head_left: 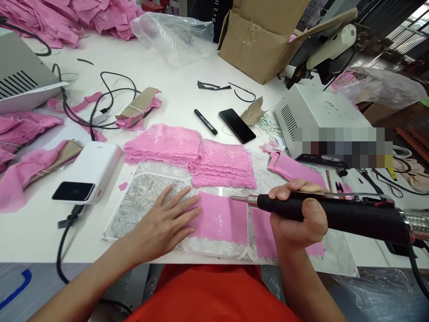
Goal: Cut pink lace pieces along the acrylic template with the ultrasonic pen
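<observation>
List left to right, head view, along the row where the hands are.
White device → small pink scrap → left hand, spread flat → pink cloth piece → right hand, closed around a black-handled tool.

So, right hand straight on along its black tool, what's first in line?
Likely the left hand, partly on the pink fabric that the black tool in the right hand points across. Tip height is unclear; the fabric might come first.
</observation>
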A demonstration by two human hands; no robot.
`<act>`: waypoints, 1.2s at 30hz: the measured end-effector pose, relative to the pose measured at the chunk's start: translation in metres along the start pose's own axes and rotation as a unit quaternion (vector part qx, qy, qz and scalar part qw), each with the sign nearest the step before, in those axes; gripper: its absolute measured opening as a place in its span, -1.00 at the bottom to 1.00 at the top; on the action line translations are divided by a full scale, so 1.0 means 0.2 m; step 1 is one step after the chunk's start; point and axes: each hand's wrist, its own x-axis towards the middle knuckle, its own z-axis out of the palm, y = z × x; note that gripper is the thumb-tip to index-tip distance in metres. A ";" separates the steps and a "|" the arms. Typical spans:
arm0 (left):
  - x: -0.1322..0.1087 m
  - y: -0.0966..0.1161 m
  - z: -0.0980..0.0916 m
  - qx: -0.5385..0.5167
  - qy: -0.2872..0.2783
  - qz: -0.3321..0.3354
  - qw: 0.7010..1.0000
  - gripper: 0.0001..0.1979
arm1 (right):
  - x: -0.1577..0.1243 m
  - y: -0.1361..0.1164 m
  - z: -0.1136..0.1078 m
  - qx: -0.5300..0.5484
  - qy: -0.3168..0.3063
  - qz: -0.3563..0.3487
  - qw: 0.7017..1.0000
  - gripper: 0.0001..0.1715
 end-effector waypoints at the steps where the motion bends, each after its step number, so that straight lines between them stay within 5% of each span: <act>1: 0.00 0.00 0.00 0.000 0.000 -0.001 1.000 -0.66 | 0.00 0.00 0.00 -0.001 -0.001 -0.001 1.000 -0.87; 14: 0.01 -0.02 -0.03 0.027 -0.014 0.027 0.999 -0.62 | 0.00 0.02 0.02 0.004 -0.043 -0.015 0.999 -0.91; 23: 0.03 -0.03 -0.04 0.044 -0.020 0.044 0.998 -0.62 | 0.10 -0.04 -0.14 -0.012 0.061 -0.021 0.998 -0.85; 36: 0.03 -0.02 -0.04 0.050 -0.027 0.049 0.997 -0.57 | 0.08 -0.01 -0.16 -0.005 0.043 -0.026 0.999 -0.87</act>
